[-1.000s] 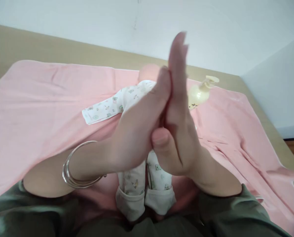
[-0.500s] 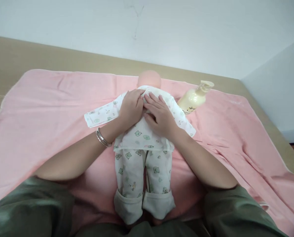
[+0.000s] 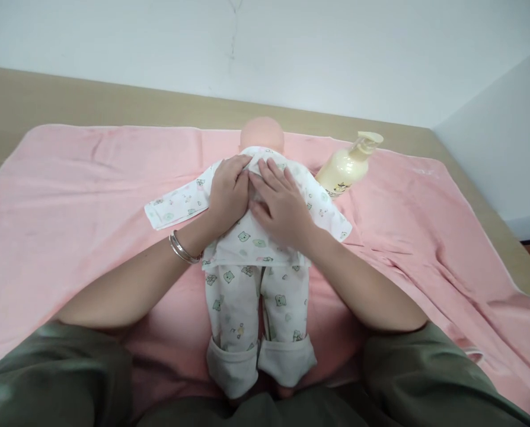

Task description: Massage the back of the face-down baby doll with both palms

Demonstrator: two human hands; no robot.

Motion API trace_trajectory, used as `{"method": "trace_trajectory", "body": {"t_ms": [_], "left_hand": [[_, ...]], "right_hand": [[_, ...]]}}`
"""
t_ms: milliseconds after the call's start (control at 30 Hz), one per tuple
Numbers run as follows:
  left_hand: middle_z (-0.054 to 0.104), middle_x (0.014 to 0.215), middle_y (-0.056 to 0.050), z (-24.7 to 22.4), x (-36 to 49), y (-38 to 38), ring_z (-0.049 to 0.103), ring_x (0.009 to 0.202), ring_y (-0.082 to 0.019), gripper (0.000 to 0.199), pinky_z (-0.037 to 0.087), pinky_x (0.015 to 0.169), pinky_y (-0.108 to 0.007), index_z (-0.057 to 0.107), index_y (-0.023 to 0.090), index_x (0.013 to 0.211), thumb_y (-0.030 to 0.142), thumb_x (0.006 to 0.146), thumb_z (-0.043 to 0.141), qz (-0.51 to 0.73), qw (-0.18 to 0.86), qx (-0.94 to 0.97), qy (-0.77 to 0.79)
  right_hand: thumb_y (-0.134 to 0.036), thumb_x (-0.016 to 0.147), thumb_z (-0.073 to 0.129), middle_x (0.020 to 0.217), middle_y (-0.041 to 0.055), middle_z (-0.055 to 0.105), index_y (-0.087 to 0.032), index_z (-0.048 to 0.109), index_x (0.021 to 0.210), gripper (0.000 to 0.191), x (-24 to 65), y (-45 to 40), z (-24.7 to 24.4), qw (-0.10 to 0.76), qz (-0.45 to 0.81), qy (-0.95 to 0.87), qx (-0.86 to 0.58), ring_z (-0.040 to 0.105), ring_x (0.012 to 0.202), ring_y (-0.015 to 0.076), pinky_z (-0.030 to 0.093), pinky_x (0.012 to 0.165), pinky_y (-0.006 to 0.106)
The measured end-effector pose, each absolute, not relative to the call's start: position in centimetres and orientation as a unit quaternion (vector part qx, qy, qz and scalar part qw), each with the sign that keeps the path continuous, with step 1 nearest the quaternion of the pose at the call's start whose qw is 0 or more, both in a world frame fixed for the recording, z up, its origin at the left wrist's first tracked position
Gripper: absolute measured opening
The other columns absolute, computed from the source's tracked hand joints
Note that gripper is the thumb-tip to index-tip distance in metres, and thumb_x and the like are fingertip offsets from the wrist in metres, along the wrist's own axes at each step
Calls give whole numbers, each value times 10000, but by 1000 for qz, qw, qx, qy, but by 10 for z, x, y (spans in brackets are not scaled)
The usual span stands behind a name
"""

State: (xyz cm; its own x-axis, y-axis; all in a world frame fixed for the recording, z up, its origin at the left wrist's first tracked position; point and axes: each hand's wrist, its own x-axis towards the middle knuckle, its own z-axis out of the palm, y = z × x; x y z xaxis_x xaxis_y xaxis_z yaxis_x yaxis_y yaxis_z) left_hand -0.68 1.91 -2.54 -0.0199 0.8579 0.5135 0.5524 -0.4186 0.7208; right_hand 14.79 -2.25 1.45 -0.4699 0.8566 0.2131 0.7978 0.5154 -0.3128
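A baby doll (image 3: 262,133) lies face down with its head away from me. It wears a white printed top (image 3: 251,246) and matching pants (image 3: 236,302) with rolled-up cuffs. My left hand (image 3: 230,193) rests flat on the left side of its upper back, with a silver bangle on that wrist. Beside it, my right hand (image 3: 283,204) lies on the right side of the back, fingers stretched out and a little apart. Both hands touch the cloth of the top and grip nothing. The doll's face is hidden.
A pink blanket (image 3: 82,178) is spread under the doll over a beige surface (image 3: 127,104). Right of the doll's shoulder, a cream pump bottle (image 3: 345,169) leans at a tilt. A white wall (image 3: 136,47) stands behind. My green-clad legs (image 3: 56,373) flank the doll's feet.
The view has shifted slightly, so the doll and bottle appear a little further up and left. My right hand sits slightly lower on the back relative to the left; both stay on the top.
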Motion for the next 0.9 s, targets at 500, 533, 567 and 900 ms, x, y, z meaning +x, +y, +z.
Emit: {"method": "trace_trajectory", "body": {"t_ms": [500, 533, 567, 900], "left_hand": [[782, 1231, -104, -30, -6, 22, 701, 1156, -243, 375, 555, 1085, -415, 727, 160, 1144, 167, 928, 421, 515, 147, 674, 509], [780, 1242, -102, -30, -7, 23, 699, 1170, -243, 377, 553, 1092, -415, 726, 164, 1149, 171, 931, 418, 514, 145, 676, 507], [777, 1254, -103, -31, -7, 23, 696, 1184, -243, 377, 549, 1102, -415, 725, 165, 1156, 180, 935, 420, 514, 143, 679, 505], [784, 1236, -95, -31, -6, 23, 698, 1166, -239, 368, 555, 1096, -414, 726, 168, 1156, 186, 918, 445, 517, 148, 670, 511]], "right_hand": [[-252, 1031, 399, 1753, 104, 326, -109, 444, 1621, 608, 145, -21, 17, 168, 81, -869, -458, 195, 1679, 297, 127, 1394, 594], [-268, 1028, 419, 1757, 78, 320, -145, 455, 1619, 604, 151, -11, 17, 164, 97, -873, -449, 188, 1681, 292, 113, 1391, 608], [-290, 1027, 441, 1764, 62, 301, -173, 460, 1618, 603, 156, 0, 17, 162, 111, -870, -452, 176, 1684, 297, 110, 1383, 630], [-252, 1049, 397, 1748, 219, 290, -16, 390, 1632, 629, 134, -41, 19, 163, 38, -839, -517, 199, 1665, 389, 200, 1372, 593]]}}
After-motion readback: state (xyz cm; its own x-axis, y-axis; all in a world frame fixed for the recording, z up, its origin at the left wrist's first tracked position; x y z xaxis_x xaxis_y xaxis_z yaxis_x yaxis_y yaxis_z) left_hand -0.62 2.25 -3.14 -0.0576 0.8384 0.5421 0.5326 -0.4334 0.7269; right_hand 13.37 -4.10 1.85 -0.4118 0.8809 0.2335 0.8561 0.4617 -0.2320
